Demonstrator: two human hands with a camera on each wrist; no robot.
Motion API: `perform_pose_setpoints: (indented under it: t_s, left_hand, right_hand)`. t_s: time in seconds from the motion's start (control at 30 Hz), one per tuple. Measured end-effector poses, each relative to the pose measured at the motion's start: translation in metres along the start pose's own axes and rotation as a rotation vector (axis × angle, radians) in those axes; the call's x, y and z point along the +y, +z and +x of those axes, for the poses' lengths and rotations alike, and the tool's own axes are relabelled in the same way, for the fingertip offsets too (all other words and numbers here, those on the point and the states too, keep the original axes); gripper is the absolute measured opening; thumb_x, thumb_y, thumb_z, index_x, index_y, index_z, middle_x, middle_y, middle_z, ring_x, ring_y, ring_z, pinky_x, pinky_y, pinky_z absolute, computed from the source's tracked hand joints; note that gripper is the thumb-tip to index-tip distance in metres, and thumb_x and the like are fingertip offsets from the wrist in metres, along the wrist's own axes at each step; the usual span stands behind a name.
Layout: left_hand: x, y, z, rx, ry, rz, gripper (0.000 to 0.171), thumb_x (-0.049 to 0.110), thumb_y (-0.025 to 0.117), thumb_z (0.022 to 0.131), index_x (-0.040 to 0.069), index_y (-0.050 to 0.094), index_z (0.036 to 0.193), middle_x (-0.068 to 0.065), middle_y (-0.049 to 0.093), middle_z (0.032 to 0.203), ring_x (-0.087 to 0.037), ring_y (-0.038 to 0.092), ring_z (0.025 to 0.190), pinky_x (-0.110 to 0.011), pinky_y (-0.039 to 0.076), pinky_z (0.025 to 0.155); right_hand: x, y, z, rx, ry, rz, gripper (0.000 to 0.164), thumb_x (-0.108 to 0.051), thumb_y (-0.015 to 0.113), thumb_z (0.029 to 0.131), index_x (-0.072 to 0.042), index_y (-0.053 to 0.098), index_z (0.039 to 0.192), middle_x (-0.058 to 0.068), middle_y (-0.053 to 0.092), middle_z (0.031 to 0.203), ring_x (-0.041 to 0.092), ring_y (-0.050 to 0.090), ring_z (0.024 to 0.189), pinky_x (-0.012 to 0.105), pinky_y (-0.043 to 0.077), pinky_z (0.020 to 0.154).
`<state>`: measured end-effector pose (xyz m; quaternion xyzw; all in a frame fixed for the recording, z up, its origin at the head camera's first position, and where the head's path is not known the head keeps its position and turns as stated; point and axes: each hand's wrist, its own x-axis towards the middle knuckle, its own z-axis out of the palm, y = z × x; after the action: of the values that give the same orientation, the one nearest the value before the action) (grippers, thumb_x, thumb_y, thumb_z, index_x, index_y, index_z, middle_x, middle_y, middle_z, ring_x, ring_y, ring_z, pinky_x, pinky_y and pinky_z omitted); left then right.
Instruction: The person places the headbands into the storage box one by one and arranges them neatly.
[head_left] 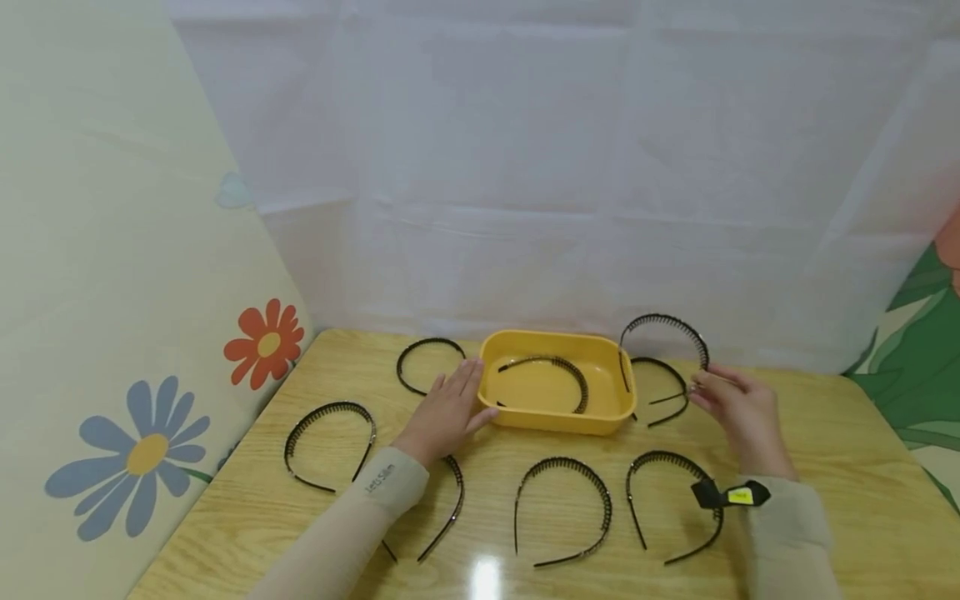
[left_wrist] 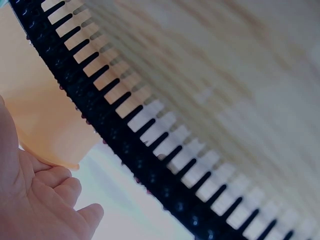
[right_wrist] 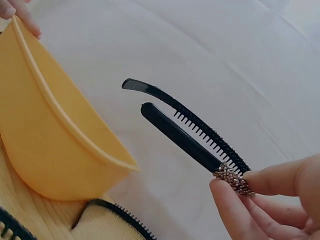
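Note:
My right hand [head_left: 742, 417] pinches a black toothed headband [right_wrist: 182, 140] at a glittery beaded part, thumb against fingertips. The headband is held raised beside the right end of a yellow plastic container [head_left: 555, 422], one leg overlapping its rim in the head view. Another black headband [head_left: 584, 390] lies inside the container. At the container's left end my left hand [head_left: 442, 414] rests with fairly straight fingers on the rim, thumb at the front corner. Close to the left wrist camera, a toothed headband [left_wrist: 115, 127] crosses the view.
More headbands lie on the wooden table: one at back left [head_left: 431, 340], one at left [head_left: 330, 406], one partly under the left forearm [head_left: 460, 492], one in front [head_left: 566, 461], one by the right sleeve [head_left: 660, 454], another behind the held one [head_left: 683, 385]. A white cloth [head_left: 525, 167] hangs behind.

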<state>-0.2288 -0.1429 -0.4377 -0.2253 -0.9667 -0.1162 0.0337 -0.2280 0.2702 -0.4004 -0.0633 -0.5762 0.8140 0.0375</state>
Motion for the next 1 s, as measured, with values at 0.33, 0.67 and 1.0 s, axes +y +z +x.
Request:
perform_pose_setpoints:
  t_s: [0.33, 0.67, 1.0]
  left_hand:
    - [-0.002, -0.003, 0.001, -0.015, -0.015, -0.008, 0.082, 0.048, 0.046, 0.107, -0.006, 0.012, 0.159, -0.023, 0.015, 0.166, -0.036, 0.013, 0.154, -0.059, 0.015, 0.123]
    - [-0.004, -0.004, -0.002, -0.017, -0.021, -0.012, 0.083, 0.048, 0.046, 0.107, -0.006, 0.012, 0.159, -0.023, 0.014, 0.167, -0.036, 0.013, 0.154, -0.059, 0.015, 0.123]
    - [-0.005, -0.004, 0.000, -0.009, -0.014, -0.007, 0.082, 0.047, 0.046, 0.107, -0.006, 0.012, 0.159, -0.023, 0.015, 0.166, -0.036, 0.013, 0.154, -0.059, 0.015, 0.123]
  right_hand:
    - [0.006, 0.030, 0.001, 0.063, -0.025, 0.048, 0.015, 0.001, 0.065, 0.097, -0.001, 0.060, 0.111, 0.002, 0.074, 0.084, 0.012, 0.073, 0.078, 0.023, 0.060, 0.080]
    - [0.023, 0.059, 0.000, 0.067, -0.029, 0.020, 0.027, 0.005, 0.059, 0.099, 0.001, 0.047, 0.123, -0.002, 0.070, 0.083, 0.010, 0.071, 0.078, 0.024, 0.060, 0.081]
    - [0.038, 0.082, -0.001, 0.006, -0.057, -0.111, 0.042, 0.005, 0.058, 0.100, 0.010, 0.042, 0.138, -0.003, 0.067, 0.087, 0.009, 0.071, 0.079, 0.026, 0.060, 0.082]
